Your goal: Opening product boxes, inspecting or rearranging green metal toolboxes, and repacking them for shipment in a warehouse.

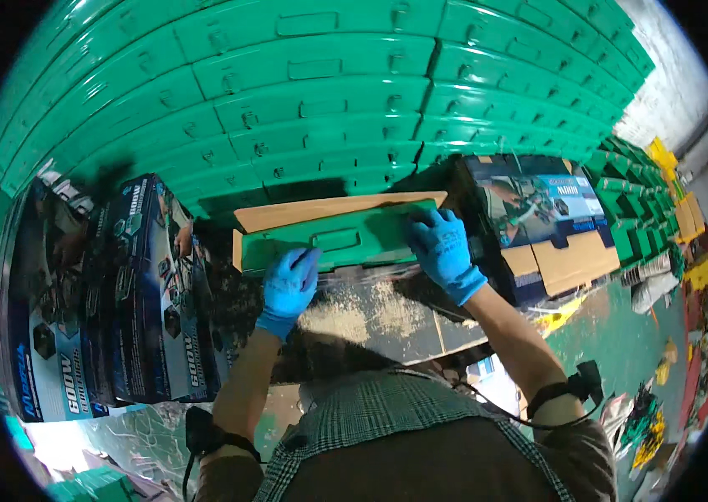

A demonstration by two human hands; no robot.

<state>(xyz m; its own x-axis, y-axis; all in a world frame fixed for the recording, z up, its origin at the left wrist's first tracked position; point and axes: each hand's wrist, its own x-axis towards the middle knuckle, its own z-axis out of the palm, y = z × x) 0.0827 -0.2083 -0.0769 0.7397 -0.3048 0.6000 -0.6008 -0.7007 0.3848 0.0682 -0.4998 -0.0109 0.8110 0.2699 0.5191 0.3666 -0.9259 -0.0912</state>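
Note:
A green plastic tool case with a moulded handle lies flat inside an open cardboard box, whose brown far flap stands up behind it. My left hand, in a blue glove, has its fingers bent and pressed together at the case's near left edge. At the other end, my right hand, gloved the same way, curls its fingers over the right end of the case. The undersides of both hands are hidden, so the fingertips' exact contact does not show.
Stacked green cases form a wall directly behind. Dark printed boxes stand close together at left. Another printed box with a brown flap sits at right. Beneath the open box is a worn dark surface; loose yellow pieces lie on the floor.

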